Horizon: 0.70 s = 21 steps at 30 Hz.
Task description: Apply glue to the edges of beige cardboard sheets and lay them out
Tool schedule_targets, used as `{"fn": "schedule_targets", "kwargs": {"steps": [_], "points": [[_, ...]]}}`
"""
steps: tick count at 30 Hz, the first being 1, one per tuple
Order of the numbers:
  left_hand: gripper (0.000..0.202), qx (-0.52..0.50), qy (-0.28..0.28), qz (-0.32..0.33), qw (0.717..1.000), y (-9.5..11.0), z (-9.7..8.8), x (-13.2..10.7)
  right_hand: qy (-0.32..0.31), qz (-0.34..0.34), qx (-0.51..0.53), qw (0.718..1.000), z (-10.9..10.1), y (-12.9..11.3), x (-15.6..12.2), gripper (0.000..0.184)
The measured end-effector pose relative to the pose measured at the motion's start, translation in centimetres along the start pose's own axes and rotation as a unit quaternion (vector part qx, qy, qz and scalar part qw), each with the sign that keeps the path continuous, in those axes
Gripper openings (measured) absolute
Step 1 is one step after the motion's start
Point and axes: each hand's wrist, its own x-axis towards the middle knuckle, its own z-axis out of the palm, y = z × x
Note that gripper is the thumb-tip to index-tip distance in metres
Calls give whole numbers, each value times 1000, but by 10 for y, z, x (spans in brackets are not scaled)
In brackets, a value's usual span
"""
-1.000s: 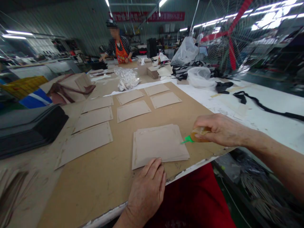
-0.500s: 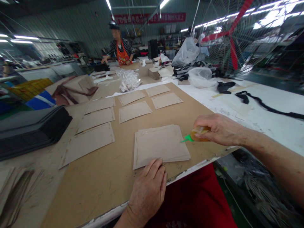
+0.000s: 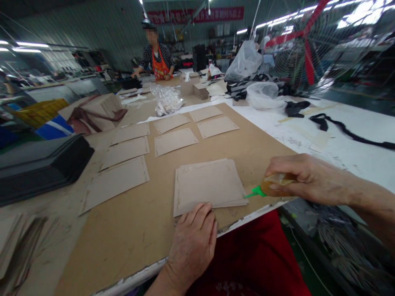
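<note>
A small stack of greyish-brown cardboard pieces point(image 3: 210, 185) lies in front of me on a brown board point(image 3: 132, 242). My left hand point(image 3: 195, 238) rests flat with its fingertips on the stack's near edge, fingers stretched out. Wrapped round a glue bottle point(image 3: 274, 186) of amber colour is my right hand point(image 3: 304, 176). The bottle is tilted on its side, its green nozzle point(image 3: 256, 192) pointing left at the near right corner of the top piece. A glossy line, like glue, shows along the top piece's far edge.
Several single cardboard pieces point(image 3: 175, 142) lie spread over the far and left parts of the board. Black stacked sheets point(image 3: 43, 168) stand at left. Plastic bags point(image 3: 168, 100), black strips point(image 3: 348, 131) and a large fan point(image 3: 304, 41) are beyond. A co-worker point(image 3: 159, 61) stands at the back.
My right hand has moved the glue bottle right and toward me, so the nozzle has gone from the right edge to the near right corner. My left hand stays put.
</note>
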Motion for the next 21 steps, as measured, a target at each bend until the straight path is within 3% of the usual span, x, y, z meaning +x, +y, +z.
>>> {"fn": "schedule_targets", "kwargs": {"steps": [5,7,9,11,14,18,21], "points": [[20,5,1,-8,1000,2,-2,1,7,25,47,999,2,-2,-5,33],[23,9,-19,-23,1000,3,-4,5,-3,39,76,996,3,2,-10,35],[25,21,-62,-49,997,4,-7,14,27,73,131,988,7,12,-16,37],[22,35,-125,-75,989,3,-12,29,125,141,209,960,15,28,-22,42],[18,27,-205,-105,973,-3,-21,54,282,232,278,888,35,57,-30,47],[22,-19,-261,-132,956,-16,-29,74,353,261,310,843,67,85,-36,49],[28,-37,-278,-141,950,-23,-31,79,390,272,346,809,85,90,-36,48]]}}
